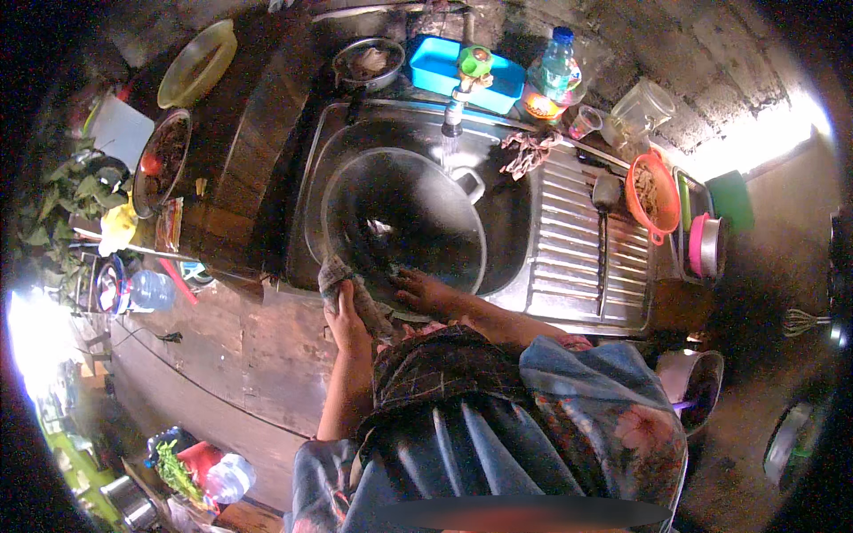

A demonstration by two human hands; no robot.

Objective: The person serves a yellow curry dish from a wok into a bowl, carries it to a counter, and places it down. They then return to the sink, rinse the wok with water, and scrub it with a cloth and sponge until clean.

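A large metal pot lies in the basin of a stainless steel sink, its wide mouth facing up and a loop handle at its upper right. Water runs from the tap beside the pot's far rim. My left hand grips a greyish cloth at the pot's near left rim. Inside the pot's near side, my right hand reaches with fingers spread; whether something small lies under its fingertips is unclear.
A blue plastic tub, a metal bowl and a bottle stand behind the sink. On the ribbed drainboard lie a long-handled utensil and an orange colander. A crumpled rag hangs by the basin's edge.
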